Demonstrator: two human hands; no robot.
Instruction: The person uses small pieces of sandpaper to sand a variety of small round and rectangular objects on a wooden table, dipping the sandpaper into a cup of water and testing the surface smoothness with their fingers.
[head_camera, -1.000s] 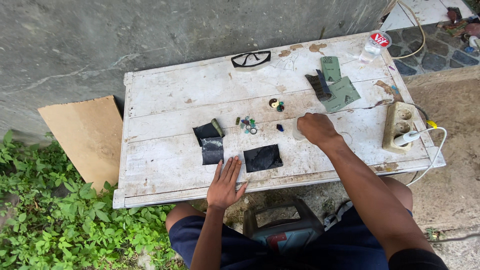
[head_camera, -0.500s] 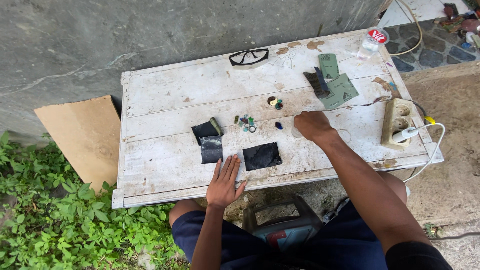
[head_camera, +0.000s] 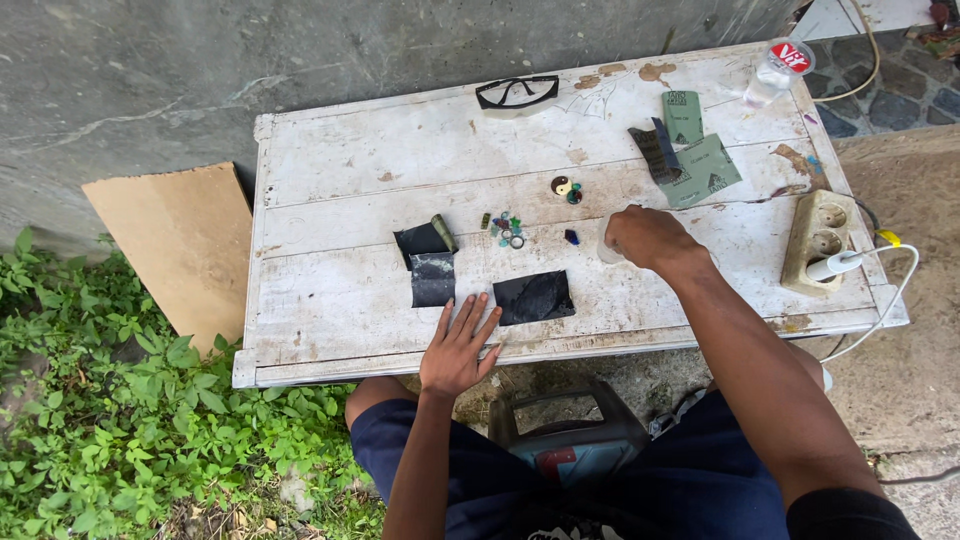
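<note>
My left hand (head_camera: 457, 347) lies flat with fingers spread on the front edge of the worn white table (head_camera: 340, 170), just left of a black sheet of sandpaper (head_camera: 534, 297). My right hand (head_camera: 645, 238) is closed around a small pale, translucent object on the table's middle right; most of that object is hidden by the fingers. A cluster of small coloured stones and a ring (head_camera: 506, 229) sits between the hands. A small dark blue stone (head_camera: 571, 237) lies just left of my right hand. Two dark sandpaper pieces (head_camera: 430, 265) lie further left.
Green sandpaper sheets (head_camera: 700, 160) and a dark strip lie at the back right. Safety glasses (head_camera: 516, 94) rest at the far edge, a plastic bottle (head_camera: 775, 72) at the far right corner. A power strip (head_camera: 820, 240) with a white plug sits at right. Cardboard (head_camera: 175, 240) and weeds at left.
My right hand has shifted slightly left and toward me on the table. My left hand stays flat at the front edge.
</note>
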